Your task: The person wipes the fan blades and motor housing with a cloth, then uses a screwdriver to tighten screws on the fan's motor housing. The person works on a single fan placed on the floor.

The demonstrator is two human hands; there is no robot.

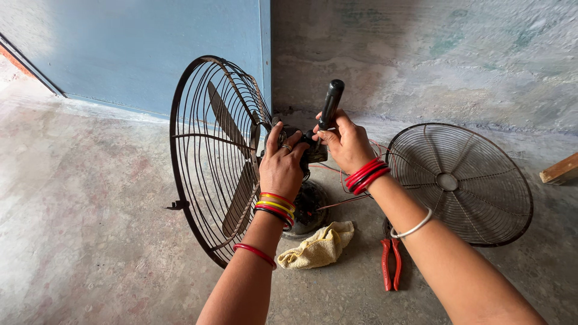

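Centre frame: left hand (pixel 281 164) clamps the fan motor (pixel 307 150), wrist bent upward; right hand (pixel 346 141) grips the black-handled screwdriver (pixel 330 103), held upright, just beside it.

Soft even daylight, sharp focus

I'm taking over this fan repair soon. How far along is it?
Done: the front grille is off and lies against the wall. In hand: the left hand grips the motor housing while the right hand works a black-handled screwdriver at it. Left: the blades and rear cage are still mounted; red wires hang loose. Red pliers and a yellow cloth lie on the floor.
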